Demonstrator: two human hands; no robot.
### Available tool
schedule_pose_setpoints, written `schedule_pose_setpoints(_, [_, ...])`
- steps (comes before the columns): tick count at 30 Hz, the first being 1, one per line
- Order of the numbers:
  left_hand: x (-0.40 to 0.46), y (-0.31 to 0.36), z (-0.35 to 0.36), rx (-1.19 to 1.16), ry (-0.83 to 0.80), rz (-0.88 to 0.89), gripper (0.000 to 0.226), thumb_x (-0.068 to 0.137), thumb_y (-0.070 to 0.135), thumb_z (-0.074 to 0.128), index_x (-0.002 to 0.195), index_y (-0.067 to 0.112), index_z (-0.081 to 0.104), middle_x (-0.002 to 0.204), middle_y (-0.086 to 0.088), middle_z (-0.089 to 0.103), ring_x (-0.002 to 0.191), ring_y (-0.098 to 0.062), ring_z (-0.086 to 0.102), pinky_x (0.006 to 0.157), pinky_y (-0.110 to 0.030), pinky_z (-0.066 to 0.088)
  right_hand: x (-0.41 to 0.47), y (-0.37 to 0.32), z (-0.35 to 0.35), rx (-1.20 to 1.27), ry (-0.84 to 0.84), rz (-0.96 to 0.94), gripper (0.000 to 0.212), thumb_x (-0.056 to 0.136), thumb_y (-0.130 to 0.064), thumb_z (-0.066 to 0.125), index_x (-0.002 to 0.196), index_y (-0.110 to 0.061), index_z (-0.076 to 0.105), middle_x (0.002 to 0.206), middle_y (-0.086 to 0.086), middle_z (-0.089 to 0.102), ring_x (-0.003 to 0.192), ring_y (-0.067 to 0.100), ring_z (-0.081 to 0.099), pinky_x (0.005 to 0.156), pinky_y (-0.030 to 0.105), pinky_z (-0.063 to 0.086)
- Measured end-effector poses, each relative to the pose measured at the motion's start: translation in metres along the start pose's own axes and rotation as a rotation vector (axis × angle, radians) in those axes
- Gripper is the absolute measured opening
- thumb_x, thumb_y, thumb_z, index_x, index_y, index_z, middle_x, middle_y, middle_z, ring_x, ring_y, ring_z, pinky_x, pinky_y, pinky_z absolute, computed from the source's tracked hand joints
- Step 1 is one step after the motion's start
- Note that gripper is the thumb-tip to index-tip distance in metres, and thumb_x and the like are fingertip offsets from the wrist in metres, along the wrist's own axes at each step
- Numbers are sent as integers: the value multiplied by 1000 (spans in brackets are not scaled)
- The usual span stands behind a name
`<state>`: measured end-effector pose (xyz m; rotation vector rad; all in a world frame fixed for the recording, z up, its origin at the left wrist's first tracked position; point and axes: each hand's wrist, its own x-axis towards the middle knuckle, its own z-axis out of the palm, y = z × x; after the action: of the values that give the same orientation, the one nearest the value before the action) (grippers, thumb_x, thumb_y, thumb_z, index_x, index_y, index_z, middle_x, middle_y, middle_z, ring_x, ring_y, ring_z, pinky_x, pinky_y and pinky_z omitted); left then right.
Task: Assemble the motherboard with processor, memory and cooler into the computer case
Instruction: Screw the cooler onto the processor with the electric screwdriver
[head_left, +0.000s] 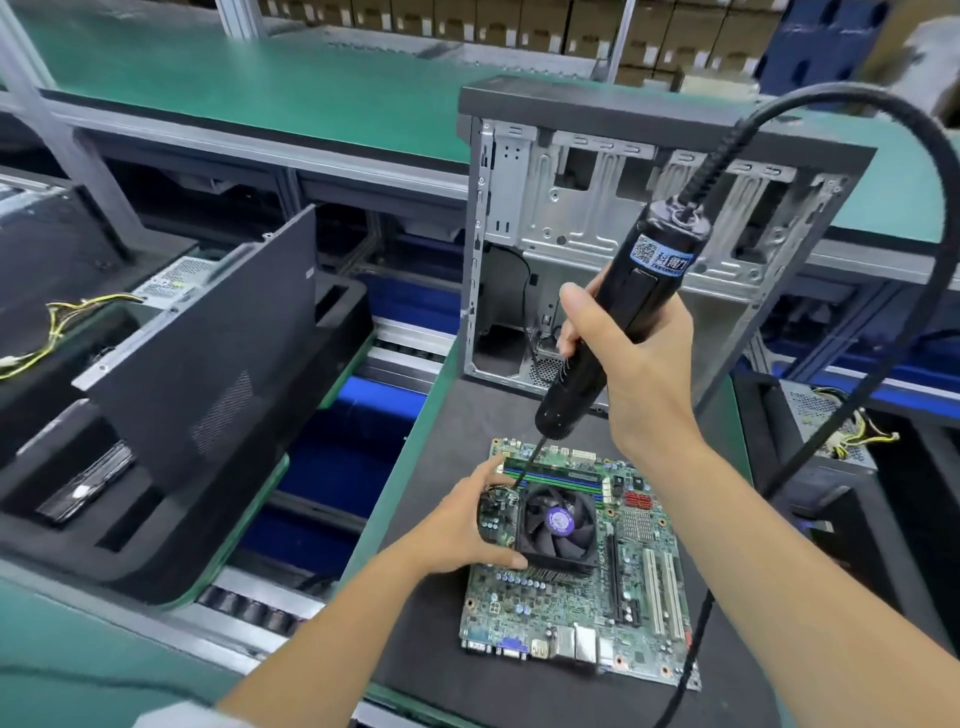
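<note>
Motherboard (582, 587) lies flat on the dark mat (452, 421) of the surface, at 6 o'clock in my view, port row on its near edge. Cooler (557, 525) with its fan sits on the board's far-left part; memory sticks (561, 470) stand in their slots just beyond it, toward 12 o'clock. My left hand (462, 535) is at the cooler's 9 o'clock side: thumb against the cooler's near-left corner, fingers (491, 467) curled round the board's left edge, gripping it there. My right hand (631, 358) is above the board, fingers wrapped round the black electric screwdriver (618, 312), which tilts with its cable end toward 1 o'clock. Its bit (530, 462) comes down at the cooler's far-left corner; actual contact with a screw is too small to tell. Screwdriver cable (930, 218) loops from the tool's top around to 3 o'clock and down past my right forearm. Computer case (524, 218) stands upright and open at 12 o'clock, just beyond the mat, well apart from the board. At 9 o'clock, a black side panel (218, 364) leans in a foam tray (343, 312).
</note>
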<state>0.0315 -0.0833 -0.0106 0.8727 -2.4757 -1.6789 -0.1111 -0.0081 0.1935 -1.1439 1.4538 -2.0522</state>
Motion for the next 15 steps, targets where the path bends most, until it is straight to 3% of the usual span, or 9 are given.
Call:
schedule_pose_setpoints(3, [1,-5,1,12,-2,24,118,56,53,86,141,58,4,129,38,30,133,2,26,111,-27,23,-1,6,6,-20,16,13,27,78,-26,74,81,-10,53,63,7,55,57,25,53,65,37,49])
schedule_pose_setpoints(6, [3,-9,2,21,-4,22,111,55,58,84,130,71,3,129,29,31,129,2,29,105,-23,25,-2,9,9,-34,26,24,25,77,-26,75,81,-12,53,62,7,55,57,25,53,64,37,49])
schedule_pose_setpoints(10, [4,-14,1,47,-29,50,115,58,54,85,139,59,4,134,22,27,130,0,28,108,-23,25,-4,6,11,-28,30,13,24,78,-25,74,80,-13,54,63,8,54,55,25,52,61,36,49])
schedule_pose_setpoints(15, [3,-17,3,112,10,76,109,65,39,86,148,41,15,147,12,23,137,-9,25,117,-35,23,-10,0,11,-19,-14,4,17,79,-23,73,74,-21,57,58,4,54,53,24,50,60,36,47])
